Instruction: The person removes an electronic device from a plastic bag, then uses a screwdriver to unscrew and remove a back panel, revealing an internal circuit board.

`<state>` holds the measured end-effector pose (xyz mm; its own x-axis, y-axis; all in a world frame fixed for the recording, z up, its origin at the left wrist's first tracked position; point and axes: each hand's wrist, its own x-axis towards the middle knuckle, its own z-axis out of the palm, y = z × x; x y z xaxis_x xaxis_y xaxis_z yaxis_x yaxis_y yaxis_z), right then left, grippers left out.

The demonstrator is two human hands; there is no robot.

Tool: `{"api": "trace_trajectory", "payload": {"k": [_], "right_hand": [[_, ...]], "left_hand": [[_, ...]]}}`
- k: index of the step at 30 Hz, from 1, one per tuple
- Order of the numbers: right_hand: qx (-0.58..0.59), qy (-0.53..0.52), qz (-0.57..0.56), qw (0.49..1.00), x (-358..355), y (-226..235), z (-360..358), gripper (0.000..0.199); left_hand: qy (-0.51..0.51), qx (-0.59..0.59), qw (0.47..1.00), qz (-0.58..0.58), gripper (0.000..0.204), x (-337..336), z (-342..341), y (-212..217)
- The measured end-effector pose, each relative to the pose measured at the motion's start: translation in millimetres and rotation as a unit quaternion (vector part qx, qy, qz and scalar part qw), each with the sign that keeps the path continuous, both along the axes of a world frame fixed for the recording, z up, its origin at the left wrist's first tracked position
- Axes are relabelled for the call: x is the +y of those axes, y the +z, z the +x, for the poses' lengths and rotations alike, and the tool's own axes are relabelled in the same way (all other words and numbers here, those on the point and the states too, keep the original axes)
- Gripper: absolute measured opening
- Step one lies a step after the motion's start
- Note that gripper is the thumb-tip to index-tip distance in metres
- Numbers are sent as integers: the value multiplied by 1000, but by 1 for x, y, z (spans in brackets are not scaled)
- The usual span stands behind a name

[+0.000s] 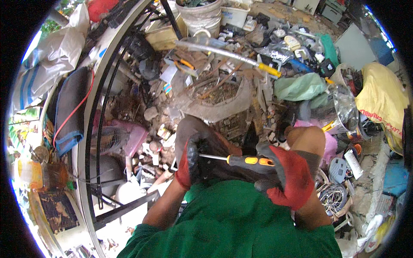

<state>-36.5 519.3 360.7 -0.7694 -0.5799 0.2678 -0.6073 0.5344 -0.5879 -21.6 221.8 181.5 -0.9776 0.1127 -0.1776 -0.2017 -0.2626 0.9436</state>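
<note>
A screwdriver (pixel 250 160) with an orange and black handle lies level in front of my lap, its metal shaft pointing left. My right hand (pixel 292 174), in a red and black work glove, holds the end of the handle, with the thumb below it. The shaft's tip meets my left hand (pixel 189 161), gloved in the same colours. Those left fingers are curled in, and whatever they may hold is hidden by the dark glove. Both hands are over my bent legs, just ahead of my green shirt (pixel 241 215).
Scrap covers the ground ahead, with a metal tube with a yellow end (pixel 270 69) across it. A white bucket (pixel 200 19) stands at the back. A metal frame (pixel 92 99) rises on the left. Coiled wires (pixel 334 200) and a yellow sack (pixel 378 94) are at right.
</note>
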Motion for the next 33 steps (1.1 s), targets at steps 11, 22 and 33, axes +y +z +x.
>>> {"api": "trace_trajectory", "payload": {"k": [11,22,33], "right_hand": [[-26,4,-118,993,4,-18,0,57],[-60,-21,-65,996,10,-7,-2,53],[-176,-99,-9,979,3,3,1,53]], "left_hand": [[-11,-81,994,74,56,12,-4,1],[-25,-46,993,109,44,10,15,-29],[-31,-92,989,115,38,-1,12,-61]]}}
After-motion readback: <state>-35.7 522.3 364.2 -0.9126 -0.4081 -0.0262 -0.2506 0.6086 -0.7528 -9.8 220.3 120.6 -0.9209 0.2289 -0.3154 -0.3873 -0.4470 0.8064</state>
